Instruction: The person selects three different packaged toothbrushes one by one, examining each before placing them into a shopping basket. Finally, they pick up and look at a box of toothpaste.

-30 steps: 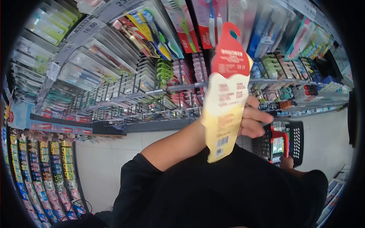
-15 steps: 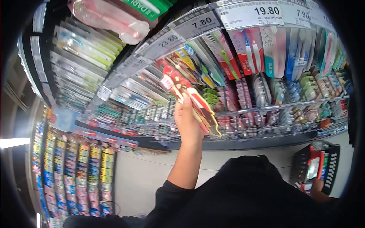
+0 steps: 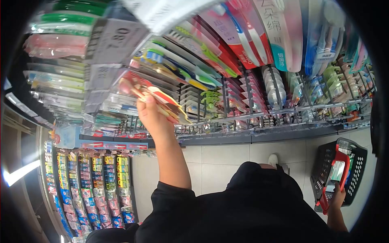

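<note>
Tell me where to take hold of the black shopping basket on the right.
Grip the red handle, coming from over the open top: it arches clear of the perforated walls of the black basket, leaving room for fingers. The right hand holds its lower end, so take the free upper stretch.

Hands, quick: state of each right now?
Left hand: closed on a red-and-yellow pack.
Right hand: closed on the red handle of the black basket.

Shop aisle: pale tiled floor (image 3: 227, 156) below a toothbrush rack (image 3: 251, 81); a bright strip light (image 3: 20, 174) glows left of the rack.
</note>
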Demonstrator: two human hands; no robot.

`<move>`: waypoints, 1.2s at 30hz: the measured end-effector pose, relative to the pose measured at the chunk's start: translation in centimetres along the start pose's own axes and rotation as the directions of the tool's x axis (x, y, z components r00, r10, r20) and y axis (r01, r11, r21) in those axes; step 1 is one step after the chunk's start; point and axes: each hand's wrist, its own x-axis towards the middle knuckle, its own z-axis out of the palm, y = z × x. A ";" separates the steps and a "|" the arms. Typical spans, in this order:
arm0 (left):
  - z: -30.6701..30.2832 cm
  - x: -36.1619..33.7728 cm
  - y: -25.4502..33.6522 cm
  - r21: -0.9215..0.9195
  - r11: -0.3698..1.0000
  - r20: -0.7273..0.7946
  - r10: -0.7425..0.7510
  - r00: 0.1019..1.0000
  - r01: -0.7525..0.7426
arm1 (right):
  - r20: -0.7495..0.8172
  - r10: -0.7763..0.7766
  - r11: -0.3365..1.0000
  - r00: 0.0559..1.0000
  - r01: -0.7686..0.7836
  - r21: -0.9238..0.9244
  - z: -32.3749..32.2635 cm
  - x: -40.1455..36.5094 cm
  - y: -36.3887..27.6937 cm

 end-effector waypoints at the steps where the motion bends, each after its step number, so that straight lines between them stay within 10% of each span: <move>1: -0.1 0.2 0.0 -0.025 1.000 0.029 -0.004 1.000 0.004 | 0.004 -0.011 0.999 1.000 0.011 0.030 0.2 -0.4 0.0; 8: -0.7 1.6 -0.7 -0.042 0.986 -0.057 -0.162 0.985 0.160 | 0.049 0.071 0.990 0.996 -0.064 -0.128 1.1 -4.7 -6.0; 12: -0.2 1.4 -1.0 -0.099 0.974 -0.105 -0.213 0.971 0.203 | -0.049 -0.142 0.986 0.989 0.137 -0.097 0.3 -1.8 -0.9; 18: -0.6 1.1 -1.9 -0.096 0.973 -0.144 -0.224 0.964 0.212 | 0.069 0.137 0.968 0.988 -0.119 -0.223 -0.8 -3.8 -5.2; 25: -1.9 -0.6 -0.4 0.382 0.872 -0.011 -0.327 0.945 0.306 | 0.017 -0.084 0.996 0.996 0.085 -0.040 -0.4 -3.0 -2.9; 32: -1.9 -10.7 -2.0 0.761 0.648 -0.065 0.135 0.989 -0.038 | -0.021 0.004 0.994 1.000 -0.006 -0.109 -0.3 -2.7 -3.7; 36: -5.8 -17.7 -9.5 0.434 0.901 -0.143 0.048 0.989 0.019 | 0.052 -0.083 0.994 0.995 0.086 -0.059 -0.9 -1.3 -2.6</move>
